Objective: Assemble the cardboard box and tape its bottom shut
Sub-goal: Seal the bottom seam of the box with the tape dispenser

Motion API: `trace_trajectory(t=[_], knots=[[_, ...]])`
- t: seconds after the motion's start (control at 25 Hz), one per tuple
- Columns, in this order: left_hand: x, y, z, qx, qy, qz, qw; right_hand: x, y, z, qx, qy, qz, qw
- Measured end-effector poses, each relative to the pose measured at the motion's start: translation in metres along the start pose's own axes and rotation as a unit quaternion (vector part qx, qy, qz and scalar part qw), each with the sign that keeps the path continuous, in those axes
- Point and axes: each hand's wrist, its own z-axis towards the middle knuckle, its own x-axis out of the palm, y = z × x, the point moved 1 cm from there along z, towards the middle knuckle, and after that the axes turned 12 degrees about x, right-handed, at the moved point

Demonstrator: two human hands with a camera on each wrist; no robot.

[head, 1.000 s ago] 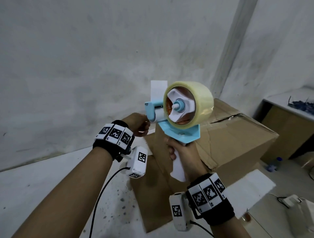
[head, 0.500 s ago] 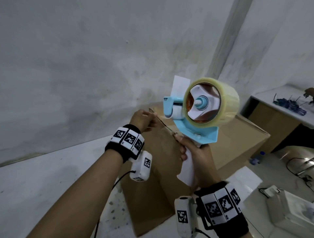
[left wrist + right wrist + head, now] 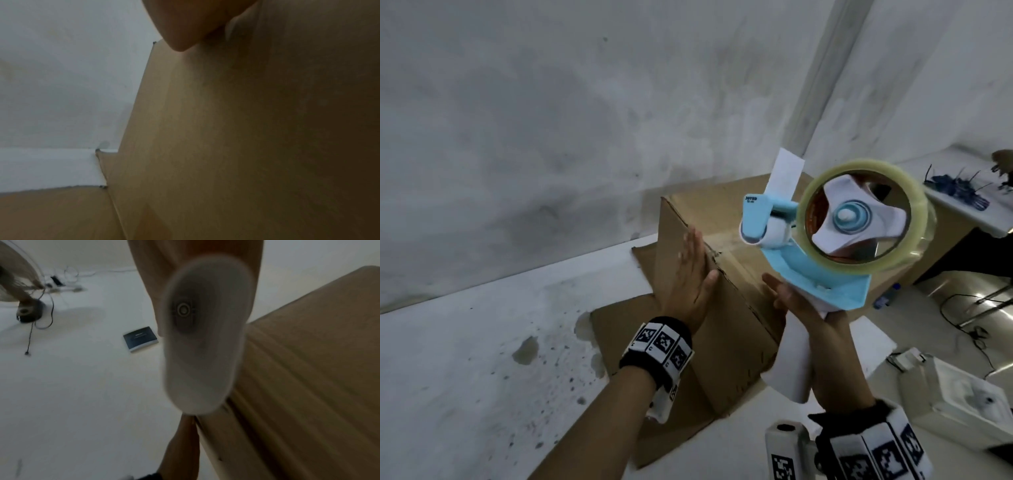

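A brown cardboard box (image 3: 726, 318) stands on the white floor with its lower flaps (image 3: 619, 329) splayed out flat. My left hand (image 3: 690, 274) lies flat, fingers straight, against the box's left side wall near the top edge. In the left wrist view that wall (image 3: 236, 129) fills the picture under my thumb (image 3: 185, 24). My right hand (image 3: 811, 318) grips the white handle (image 3: 792, 363) of a blue tape dispenser (image 3: 825, 274) with a clear tape roll (image 3: 859, 216), held above the box's top. The handle's butt (image 3: 205, 337) faces the right wrist camera.
A white wall (image 3: 551, 120) rises behind the box. A low cabinet (image 3: 969, 212) with dark clutter stands at the right. White devices (image 3: 962, 394) and cables (image 3: 962, 308) lie on the floor at the lower right. A dark booklet (image 3: 140, 339) lies on the floor.
My left hand has let go of the box's top edge, opened, and now presses flat on the side wall. The dispenser has shifted right and tilted. The head view has swung left.
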Motion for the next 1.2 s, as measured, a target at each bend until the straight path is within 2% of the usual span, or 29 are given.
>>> trace_trajectory(t=[0.16,0.36,0.44,0.52,0.6,0.72,0.8,0.88,0.96,1.04,1.08,1.2], knots=[[0.020,-0.002,-0.016,0.003,-0.035,-0.047,0.998,-0.005,-0.006,0.004,-0.007,0.008,-0.009,1.000],[0.021,0.000,-0.022,0.054,-0.037,-0.006,0.998,-0.004,-0.011,0.003,-0.022,0.001,-0.052,0.998],[0.022,-0.001,-0.015,0.054,-0.058,-0.023,0.997,-0.003,-0.012,0.002,-0.030,0.004,-0.056,0.998],[0.027,-0.008,-0.012,0.038,-0.095,-0.074,0.992,-0.003,-0.012,0.003,-0.034,0.006,-0.047,0.998],[0.031,-0.016,-0.015,-0.006,-0.113,-0.137,0.984,-0.002,-0.011,0.002,-0.033,0.011,-0.031,0.999],[0.031,-0.016,-0.033,-0.061,-0.078,-0.153,0.983,-0.002,-0.012,0.002,-0.033,0.013,-0.035,0.999],[0.027,-0.006,-0.044,-0.062,-0.034,-0.119,0.990,-0.002,-0.013,0.005,-0.031,0.003,-0.049,0.998],[0.020,-0.002,-0.049,-0.056,-0.023,-0.112,0.992,-0.002,-0.012,0.007,-0.032,0.006,-0.052,0.998],[0.004,-0.012,-0.046,-0.079,-0.081,-0.141,0.983,-0.002,-0.010,0.004,-0.020,0.026,-0.014,0.999],[-0.021,-0.034,-0.031,-0.130,-0.142,-0.215,0.958,0.002,-0.009,0.002,0.012,0.061,0.032,0.998],[-0.035,-0.045,-0.021,-0.153,-0.134,-0.246,0.948,0.005,-0.010,0.004,0.026,0.072,0.026,0.997],[-0.066,-0.068,0.003,-0.198,-0.013,-0.308,0.930,0.016,-0.014,0.006,0.074,0.087,0.038,0.993]])
